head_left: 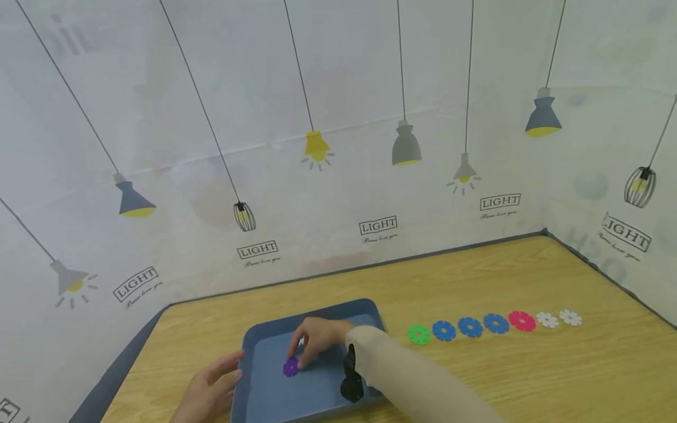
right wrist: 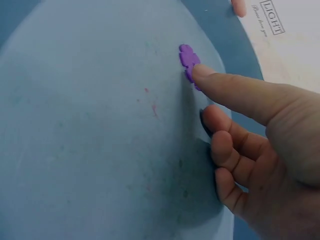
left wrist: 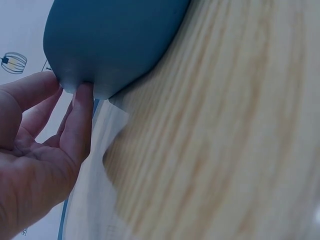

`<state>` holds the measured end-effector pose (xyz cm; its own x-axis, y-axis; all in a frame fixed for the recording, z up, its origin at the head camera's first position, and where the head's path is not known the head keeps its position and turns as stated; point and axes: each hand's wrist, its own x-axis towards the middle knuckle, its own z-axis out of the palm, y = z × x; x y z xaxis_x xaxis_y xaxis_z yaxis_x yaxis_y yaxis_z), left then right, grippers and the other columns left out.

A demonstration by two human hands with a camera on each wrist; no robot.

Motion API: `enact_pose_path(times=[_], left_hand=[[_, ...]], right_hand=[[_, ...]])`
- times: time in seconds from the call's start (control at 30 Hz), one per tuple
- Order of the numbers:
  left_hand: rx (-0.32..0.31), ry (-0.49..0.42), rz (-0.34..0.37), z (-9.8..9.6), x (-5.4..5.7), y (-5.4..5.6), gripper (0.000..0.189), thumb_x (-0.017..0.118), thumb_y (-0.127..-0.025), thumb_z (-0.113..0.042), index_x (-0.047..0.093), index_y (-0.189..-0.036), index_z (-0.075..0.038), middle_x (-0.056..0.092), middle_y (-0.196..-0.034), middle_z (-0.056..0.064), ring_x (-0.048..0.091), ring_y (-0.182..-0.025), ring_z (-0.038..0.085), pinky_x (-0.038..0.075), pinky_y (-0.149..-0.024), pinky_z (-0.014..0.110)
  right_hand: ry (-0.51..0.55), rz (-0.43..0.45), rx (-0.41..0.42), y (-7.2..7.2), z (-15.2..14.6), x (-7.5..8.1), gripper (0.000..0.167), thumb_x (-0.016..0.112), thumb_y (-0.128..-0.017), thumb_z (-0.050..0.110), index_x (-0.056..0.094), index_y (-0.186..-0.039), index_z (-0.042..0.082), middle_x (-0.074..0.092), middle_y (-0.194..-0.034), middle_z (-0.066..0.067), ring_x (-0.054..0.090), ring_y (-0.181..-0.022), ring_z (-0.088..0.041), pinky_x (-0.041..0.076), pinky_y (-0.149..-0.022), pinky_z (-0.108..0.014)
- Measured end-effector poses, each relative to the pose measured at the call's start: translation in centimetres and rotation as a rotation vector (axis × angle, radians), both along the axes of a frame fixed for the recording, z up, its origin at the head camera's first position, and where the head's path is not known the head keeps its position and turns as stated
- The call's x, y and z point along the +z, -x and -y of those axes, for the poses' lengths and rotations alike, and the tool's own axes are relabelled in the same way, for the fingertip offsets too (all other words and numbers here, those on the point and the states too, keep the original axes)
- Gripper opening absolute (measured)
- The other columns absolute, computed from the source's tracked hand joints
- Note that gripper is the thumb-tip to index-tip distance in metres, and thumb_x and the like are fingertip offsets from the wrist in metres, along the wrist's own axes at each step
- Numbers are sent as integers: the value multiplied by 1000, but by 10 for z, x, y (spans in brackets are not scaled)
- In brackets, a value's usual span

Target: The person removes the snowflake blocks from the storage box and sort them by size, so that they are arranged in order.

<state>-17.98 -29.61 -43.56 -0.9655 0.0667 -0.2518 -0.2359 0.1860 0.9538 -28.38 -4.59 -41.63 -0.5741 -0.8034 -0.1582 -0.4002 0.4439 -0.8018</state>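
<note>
A purple notched plastic disc (head_left: 291, 368), like a flat flower building piece, is inside a blue tray (head_left: 264, 405). My right hand (head_left: 317, 338) reaches into the tray and pinches this disc between thumb and index finger. In the right wrist view the thumb presses over the purple disc (right wrist: 188, 57), and the other fingers curl near the tray floor. At the tray's left side, my left hand (head_left: 211, 385) holds the rim by its fingertips. The left wrist view shows the left hand (left wrist: 45, 135) with thumb and fingers at the edge of the tray (left wrist: 115, 40).
Right of the tray, a row of notched discs lies on the wooden table (head_left: 476, 388): a green disc (head_left: 419, 335), several blue ones, a pink disc (head_left: 522, 321) and two white ones. A wall covering (head_left: 328, 194) printed with lamps encloses the table's back and sides.
</note>
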Motion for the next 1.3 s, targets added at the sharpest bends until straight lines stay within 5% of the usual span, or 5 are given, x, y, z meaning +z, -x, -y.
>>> enact_pose_path(times=[0.5,1.3], left_hand=[[-15,6,-24,0,1,-2,58,54,-93,-22,30,-139,5,31,-138,31,52,-110,30,49,-87,43],[-15,-23,-16,2,-2,0,58,55,-93,-22,32,-138,5,28,-139,32,54,-108,31,50,-85,43]], right_hand=[[-99,-122,-124,-9,11,-1,19,81,-68,9,71,-83,13,59,-91,12,48,-69,-5,41,-62,-19],[-58,-55,-161,-9,12,-3,20,79,-66,-2,63,-76,7,55,-68,4,45,-60,-6,38,-52,-18]])
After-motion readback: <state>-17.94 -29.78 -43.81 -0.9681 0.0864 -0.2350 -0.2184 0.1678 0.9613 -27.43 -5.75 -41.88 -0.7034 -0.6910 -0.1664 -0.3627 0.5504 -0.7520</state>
